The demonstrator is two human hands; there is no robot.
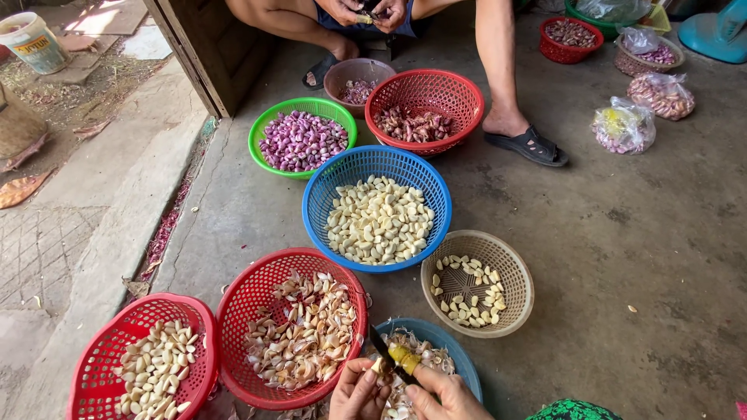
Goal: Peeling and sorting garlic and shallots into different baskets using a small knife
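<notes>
Right hand: the right hand (445, 395), at the near edge of the scene, grips a small knife (393, 355) with a yellow-wrapped handle, blade pointing far and left.
Left hand: the left hand (356, 391) pinches a garlic clove (379, 365) between its fingertips, touching the knife.
Beneath the hands: a blue bowl (455, 351) holding papery garlic skins sits directly under both hands.
Near left: a red basket (257, 299) heaped with garlic skins and husks stands just beside the blue bowl; further left, a second red basket (101, 365) holds peeled cloves.
Right of the hands: a beige basket (513, 272) with a thin scatter of peeled cloves.
Centre: a large blue basket (334, 179) filled with peeled white garlic, touching the beige basket's rim.
Farther off: a green basket (261, 128) of purple shallots, a red basket (459, 89) of dark unpeeled shallots and a small pink bowl (338, 76).
Far edge: another person squats on the concrete floor (622, 257) in black sandals (529, 145), both hands (366, 12) working together on something small.
Far right: clear bags (624, 126) of shallots and more small baskets (570, 35).
</notes>
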